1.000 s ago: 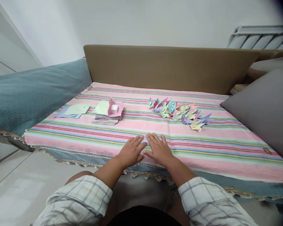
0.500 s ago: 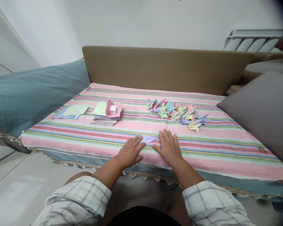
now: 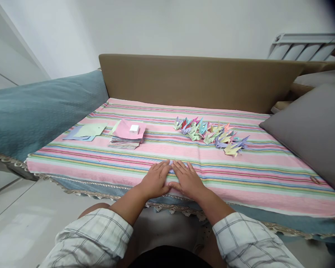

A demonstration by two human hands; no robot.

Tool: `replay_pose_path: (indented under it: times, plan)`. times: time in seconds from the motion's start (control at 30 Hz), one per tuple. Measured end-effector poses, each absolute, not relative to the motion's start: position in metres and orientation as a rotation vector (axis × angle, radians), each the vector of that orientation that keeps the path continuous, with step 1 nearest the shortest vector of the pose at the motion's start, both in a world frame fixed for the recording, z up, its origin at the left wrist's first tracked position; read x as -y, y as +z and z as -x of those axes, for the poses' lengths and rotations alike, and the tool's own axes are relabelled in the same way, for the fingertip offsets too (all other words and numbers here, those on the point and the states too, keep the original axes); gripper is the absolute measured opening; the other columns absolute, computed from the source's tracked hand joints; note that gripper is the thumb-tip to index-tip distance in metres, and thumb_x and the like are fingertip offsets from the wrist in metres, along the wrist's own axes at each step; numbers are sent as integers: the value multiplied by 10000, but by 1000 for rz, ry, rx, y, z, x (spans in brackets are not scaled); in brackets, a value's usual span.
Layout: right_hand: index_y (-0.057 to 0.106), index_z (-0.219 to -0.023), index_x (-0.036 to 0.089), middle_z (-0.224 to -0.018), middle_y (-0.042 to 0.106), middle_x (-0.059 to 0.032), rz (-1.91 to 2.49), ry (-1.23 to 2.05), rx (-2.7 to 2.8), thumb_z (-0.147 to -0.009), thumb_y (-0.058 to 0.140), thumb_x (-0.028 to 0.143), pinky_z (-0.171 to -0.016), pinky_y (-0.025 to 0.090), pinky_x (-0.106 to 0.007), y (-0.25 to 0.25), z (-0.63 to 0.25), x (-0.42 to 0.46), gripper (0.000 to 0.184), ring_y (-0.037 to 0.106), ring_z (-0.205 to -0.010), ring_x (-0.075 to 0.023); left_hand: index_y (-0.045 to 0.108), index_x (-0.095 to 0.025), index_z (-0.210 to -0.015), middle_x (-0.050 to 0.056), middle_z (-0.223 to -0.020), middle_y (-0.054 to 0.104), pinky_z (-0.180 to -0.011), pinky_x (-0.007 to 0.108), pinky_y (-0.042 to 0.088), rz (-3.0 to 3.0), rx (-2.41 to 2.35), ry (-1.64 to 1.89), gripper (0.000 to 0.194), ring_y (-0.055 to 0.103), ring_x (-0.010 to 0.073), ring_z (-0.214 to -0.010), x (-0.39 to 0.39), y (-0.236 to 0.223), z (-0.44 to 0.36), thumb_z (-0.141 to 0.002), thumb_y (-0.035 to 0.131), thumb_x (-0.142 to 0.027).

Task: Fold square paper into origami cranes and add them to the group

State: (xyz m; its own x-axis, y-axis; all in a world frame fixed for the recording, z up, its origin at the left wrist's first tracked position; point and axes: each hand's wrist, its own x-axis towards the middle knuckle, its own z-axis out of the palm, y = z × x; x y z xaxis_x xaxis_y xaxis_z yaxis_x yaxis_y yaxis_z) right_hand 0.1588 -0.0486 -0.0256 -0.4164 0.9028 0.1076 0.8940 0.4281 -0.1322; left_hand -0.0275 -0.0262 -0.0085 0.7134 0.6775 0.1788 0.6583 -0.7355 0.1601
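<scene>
Lavender paper (image 3: 171, 162) lies on the striped cloth (image 3: 106, 171), peeking out between the left hand (image 3: 155, 181) and the right hand (image 3: 187, 180), both flat with fingers outstretched! Beyond them, to the right, sit folded cranes (image 3: 209, 137).

Lilac sheet (image 3: 171, 162) of matt paper, crisp paper cranes (image 3: 194, 133), matt paper stack (image 3: 125, 143), woven striped cloth (image 3: 240, 190), textured fabric over the armrest (image 3: 44, 111), smooth dull backrest (image 3: 198, 82), matt cloth cushion (image 3: 312, 126), smooth metal-looking radiator (image 3: 304, 38), glossy floor (image 3: 19, 230) throwing back the light
</scene>
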Motion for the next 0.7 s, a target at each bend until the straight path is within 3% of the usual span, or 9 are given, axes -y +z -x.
replay_pose_path:
  times: [0.23, 0.47, 0.7]
  plan:
    - [213, -1443, 170, -1495, 239, -93, 1609, 138, 2498, -847, 262, 669, -1106, 99, -514, -24, -158, 49, 779, 183, -1382, -249, 258, -164, -1392, 125, -1398, 413, -970, 518, 292, -2810, -1226, 296, 846, 341, 329, -1250, 23, -7, 16, -652, 614, -368]
    - [254, -1431, 161, -1489, 252, -97, 1602, 96, 2517, -864, 243, 648, -1106, 122, -504, -22, -159, 51, 747, 188, -1382, -240, 201, -196, -1425, 138, -1392, 421, -1038, 645, 33, -2753, -1293, 264, 902, 213, 347, -1343, 18, -8, 29, -706, 581, -587]
    - [250, -1433, 162, -1490, 248, -95, 1597, 62, 2515, -887, 245, 605, -1105, 132, -503, -23, -159, 51, 703, 193, -1381, -237, 85, -234, -1455, 148, -1413, 394, -1010, 688, 11, -2724, -1397, 142, 990, 170, 341, -1367, 12, -2, 51, -694, 599, -604]
